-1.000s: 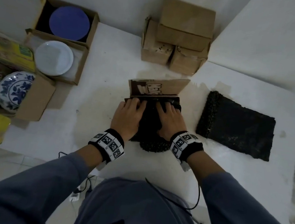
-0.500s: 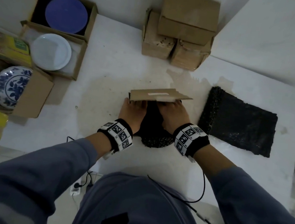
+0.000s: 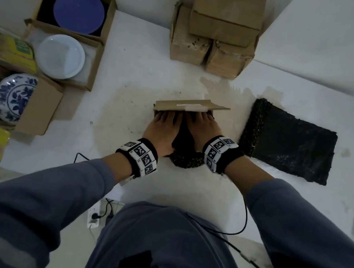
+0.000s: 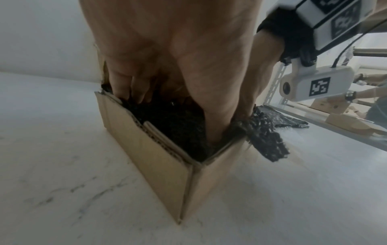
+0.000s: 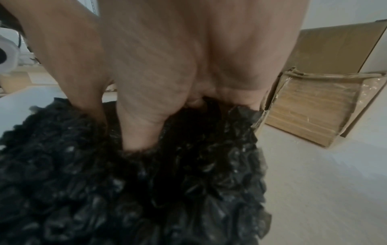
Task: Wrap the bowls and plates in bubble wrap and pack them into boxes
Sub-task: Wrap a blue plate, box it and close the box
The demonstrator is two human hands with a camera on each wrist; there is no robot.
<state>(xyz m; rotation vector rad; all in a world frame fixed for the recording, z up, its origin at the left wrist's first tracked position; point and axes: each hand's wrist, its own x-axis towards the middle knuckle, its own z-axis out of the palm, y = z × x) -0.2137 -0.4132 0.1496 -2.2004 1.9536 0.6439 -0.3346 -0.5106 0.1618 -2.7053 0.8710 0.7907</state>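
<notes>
A small cardboard box (image 3: 188, 107) stands at the middle of the white table, its far flap tipped over my fingers. A bundle in black bubble wrap (image 3: 187, 161) fills the box and spills over its near edge. My left hand (image 3: 165, 121) and right hand (image 3: 201, 125) lie side by side on the bundle and press it down. In the left wrist view my left hand's fingers (image 4: 125, 86) reach down inside the box (image 4: 159, 162). The right wrist view shows my right hand (image 5: 178, 66) sunk into the wrap (image 5: 146, 190). What is wrapped is hidden.
A spare black bubble wrap sheet (image 3: 287, 144) lies to the right. Three closed boxes (image 3: 219, 28) are stacked at the back. At the left, open boxes hold a blue plate (image 3: 78, 11), a white plate (image 3: 60, 56) and a blue-patterned bowl (image 3: 13, 97).
The box's far flap has tipped down from upright toward my hands. Both hands have slid forward under it, and the bundle sits deeper in the box.
</notes>
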